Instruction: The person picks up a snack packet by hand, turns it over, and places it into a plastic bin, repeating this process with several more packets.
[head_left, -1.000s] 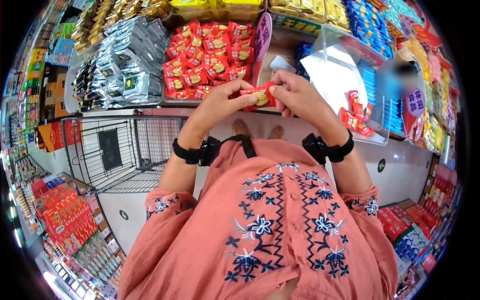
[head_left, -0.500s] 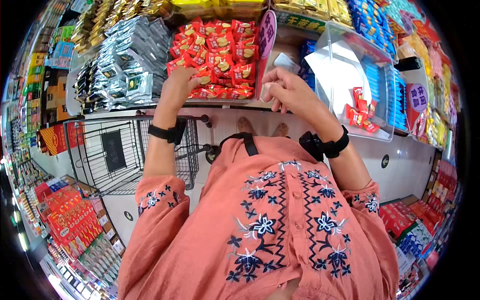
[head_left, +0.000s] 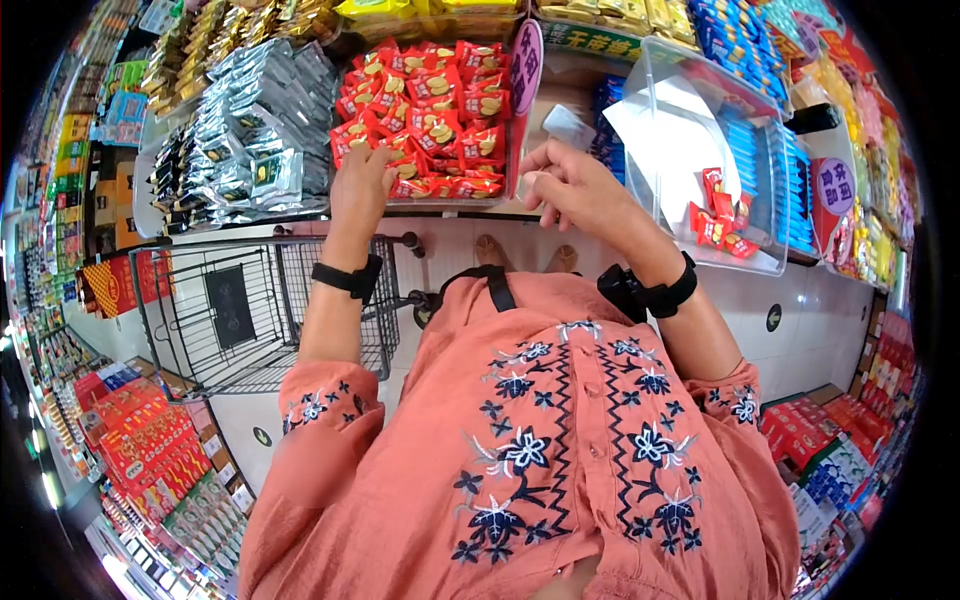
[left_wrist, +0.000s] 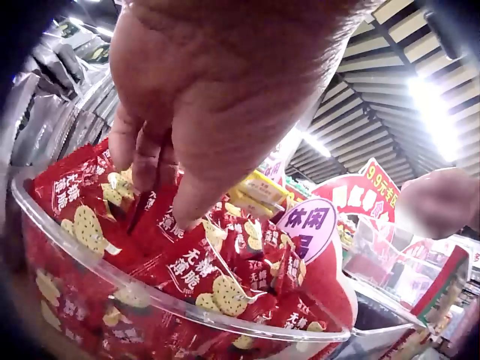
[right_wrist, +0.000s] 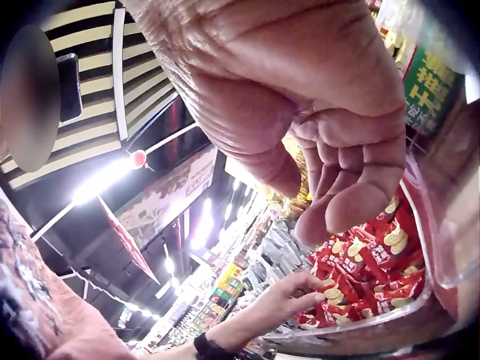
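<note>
In the head view my left hand [head_left: 362,185] is at the front left of a clear bin filled with red snack packets [head_left: 435,125], fingers pointing down among them. The left wrist view has its thumb and fingers pinching a red packet [left_wrist: 154,214] at the top of the pile, just inside the clear rim [left_wrist: 150,289]. My right hand [head_left: 580,190] hovers right of that bin with its fingers loosely bent. Nothing lies between its thumb and fingers in the right wrist view, where the palm [right_wrist: 300,97] faces the camera.
Silver packets [head_left: 270,130] fill the bin to the left. At right, a clear container [head_left: 740,262] holds several loose red packets [head_left: 718,225] and a white sheet [head_left: 675,135]. A purple sign [head_left: 527,68] stands between bins. Below the counter is a wire shopping cart [head_left: 270,310].
A second ago both hands held one red packet between them in front of the counter. Since then my left hand has moved left to the red pile; the right hand has let go and stays near.
</note>
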